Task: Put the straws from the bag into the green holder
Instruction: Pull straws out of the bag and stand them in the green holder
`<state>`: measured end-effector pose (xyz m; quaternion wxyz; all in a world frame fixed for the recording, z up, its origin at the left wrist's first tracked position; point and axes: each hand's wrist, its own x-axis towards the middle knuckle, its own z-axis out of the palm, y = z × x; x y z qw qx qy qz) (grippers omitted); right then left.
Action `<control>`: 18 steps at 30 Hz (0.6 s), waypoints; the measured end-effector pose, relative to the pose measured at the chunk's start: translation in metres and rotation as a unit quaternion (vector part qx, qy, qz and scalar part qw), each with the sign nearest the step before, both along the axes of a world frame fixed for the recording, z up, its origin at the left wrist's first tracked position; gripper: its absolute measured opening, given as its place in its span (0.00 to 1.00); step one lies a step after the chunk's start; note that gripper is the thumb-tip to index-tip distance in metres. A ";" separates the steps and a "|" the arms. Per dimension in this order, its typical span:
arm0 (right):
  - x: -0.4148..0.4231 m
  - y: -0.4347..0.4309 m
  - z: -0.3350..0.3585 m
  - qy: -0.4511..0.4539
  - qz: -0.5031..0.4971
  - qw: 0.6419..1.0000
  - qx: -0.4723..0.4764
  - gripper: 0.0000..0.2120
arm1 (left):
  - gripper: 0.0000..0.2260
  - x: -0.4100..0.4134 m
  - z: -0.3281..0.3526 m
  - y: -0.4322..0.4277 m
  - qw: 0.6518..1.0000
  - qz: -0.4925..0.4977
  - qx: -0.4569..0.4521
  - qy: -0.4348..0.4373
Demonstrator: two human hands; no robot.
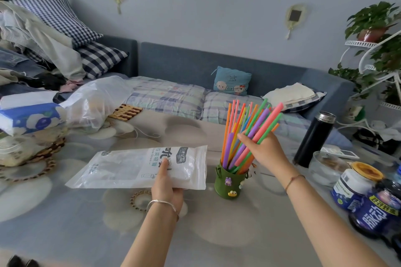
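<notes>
Head view, right hand [268, 151] grip pinching straws [249, 132] in green holder [230, 182], left hand [166, 188] clasping bag [138, 167] — black flask [314, 138] nearby

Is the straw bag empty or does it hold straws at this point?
Empty, as far as it shows: the straw bag lies flat and clear in the left hand, no colour inside. The straws stand in the green holder.

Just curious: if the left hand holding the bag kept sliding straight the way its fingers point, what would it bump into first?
The left hand points away over the bag. Past it the table looks bare to its far edge, though depth is hard to judge.
</notes>
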<state>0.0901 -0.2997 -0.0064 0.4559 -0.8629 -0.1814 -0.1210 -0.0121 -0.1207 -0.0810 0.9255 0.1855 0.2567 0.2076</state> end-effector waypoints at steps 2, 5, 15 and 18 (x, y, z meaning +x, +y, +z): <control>0.001 0.002 0.002 0.014 0.009 0.999 -0.033 0.17 | 0.20 0.000 0.001 0.000 1.000 0.000 -0.001 -0.002; -0.001 0.003 0.007 0.011 0.021 0.999 -0.038 0.17 | 0.20 0.000 0.001 0.000 1.000 -0.001 -0.006 -0.004; 0.001 0.010 0.005 -0.001 0.024 0.997 -0.075 0.12 | 0.18 0.001 -0.002 0.000 1.000 -0.005 -0.001 -0.004; 0.002 0.012 0.005 0.027 0.002 0.996 -0.089 0.14 | 0.18 0.001 -0.001 0.000 1.000 -0.004 -0.002 -0.008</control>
